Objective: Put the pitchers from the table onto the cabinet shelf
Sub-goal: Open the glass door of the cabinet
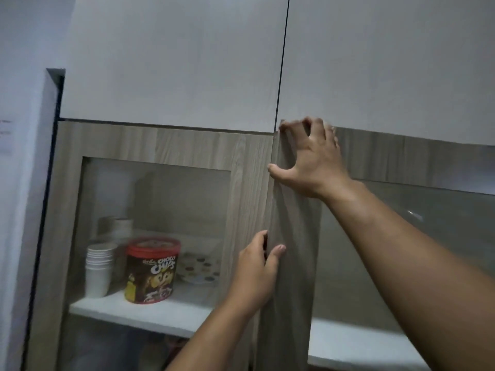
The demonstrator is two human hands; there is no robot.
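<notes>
I face a wood-grain cabinet with two glass-panelled doors. My left hand (258,266) holds the inner edge of the right door (292,263) at mid height, fingers curled into the gap between the doors and thumb on the front. My right hand (310,159) grips the same door's top left corner, fingertips hooked over its upper edge. Behind the right door's glass lies a white shelf (353,341). No pitcher and no table are in view.
Behind the left door (67,210) a white shelf (150,314) carries a stack of white paper cups (99,271), a red-lidded Choco Chips tin (151,271), stacked bowls and a dotted plate. Two plain white upper doors (174,62) sit above. A wall stands left.
</notes>
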